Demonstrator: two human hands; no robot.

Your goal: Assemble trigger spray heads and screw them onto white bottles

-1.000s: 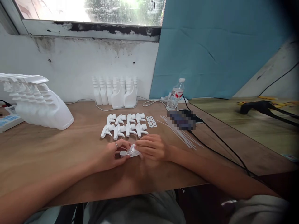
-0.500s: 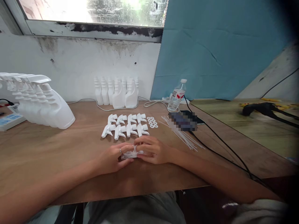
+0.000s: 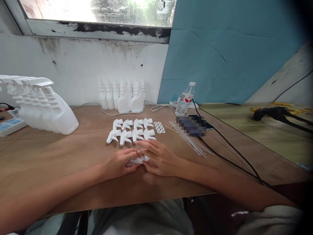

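Close to the table's front edge, my left hand (image 3: 121, 163) and my right hand (image 3: 162, 159) meet around a white trigger spray head (image 3: 137, 160). The left fingers and thumb, with a ring on one finger, are closed on its left side. My right thumb and fingers grip its right end, with the upper fingers reaching over it. Much of the piece is hidden by the fingers. Just beyond lie two rows of white trigger spray heads (image 3: 126, 137). Beside them sit several small white ring washers (image 3: 159, 127), and thin white tubes (image 3: 194, 142) are spread to the right.
White spray bottles (image 3: 124, 99) stand against the wall; more large ones (image 3: 61, 114) are lined up at left. A clear water bottle (image 3: 185, 101), a pixelated object (image 3: 191, 126) and black cables (image 3: 234, 150) occupy the right side of the table (image 3: 80, 153).
My right hand has turned slightly, and its upper fingers have shifted left and up over the spray head. The left hand has barely moved.
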